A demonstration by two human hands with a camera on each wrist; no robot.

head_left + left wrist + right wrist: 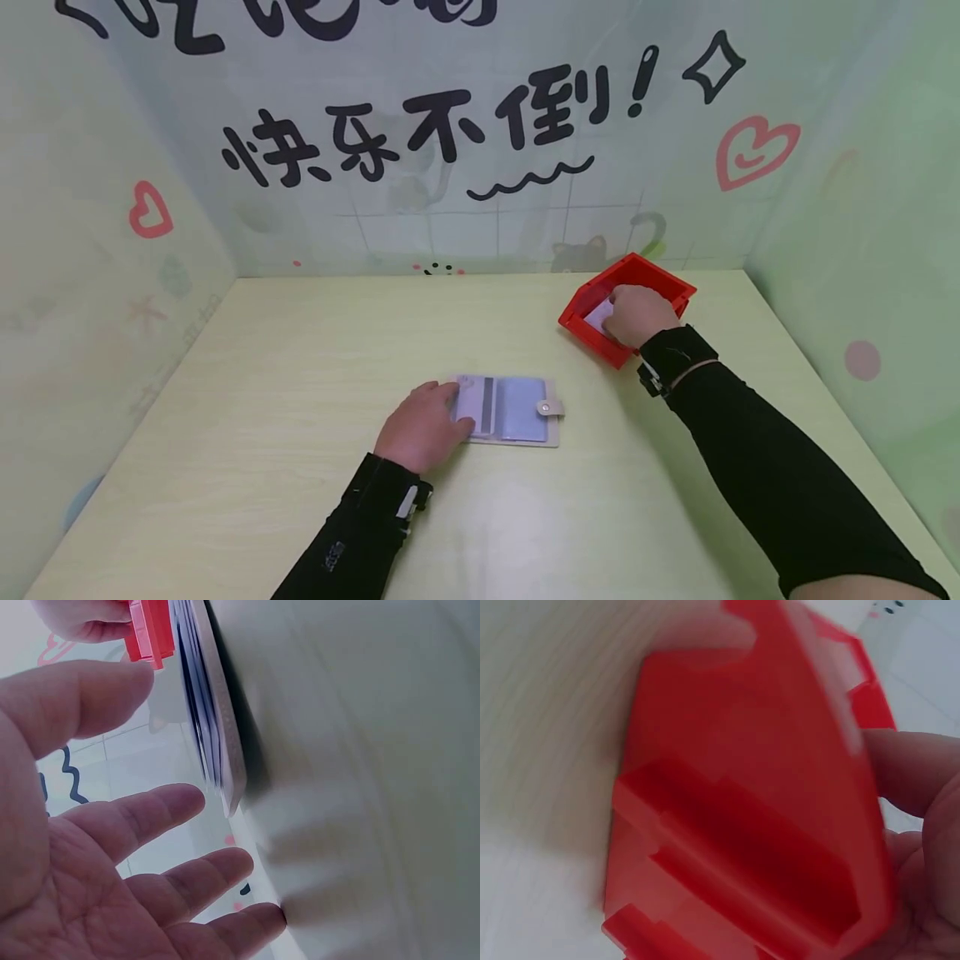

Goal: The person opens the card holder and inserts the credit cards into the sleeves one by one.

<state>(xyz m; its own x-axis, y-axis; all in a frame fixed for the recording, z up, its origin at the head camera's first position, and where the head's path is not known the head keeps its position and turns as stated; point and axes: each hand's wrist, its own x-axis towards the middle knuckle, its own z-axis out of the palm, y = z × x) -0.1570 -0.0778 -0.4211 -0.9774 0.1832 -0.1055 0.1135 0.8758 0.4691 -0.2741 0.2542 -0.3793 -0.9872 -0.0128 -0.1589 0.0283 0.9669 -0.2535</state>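
Note:
An open card holder (523,408) with clear sleeves and a snap-button strap lies on the table. My left hand (422,427) is at its left side, thumb and fingers spread around that edge. In the left wrist view, the fingers of my left hand (142,847) are apart, with the layered sleeves just beyond. My right hand (641,315) reaches down into a red bin (628,265), beside a pale purple card (600,315). In the right wrist view, the bin's wall hides most fingertips of my right hand (922,817); whether they pinch the card I cannot tell.
The light wood table (315,358) reaches a printed backdrop (420,233) with lettering behind it. Pale side panels (855,275) stand left and right. The red bin sits near the table's back right corner, behind and right of the card holder.

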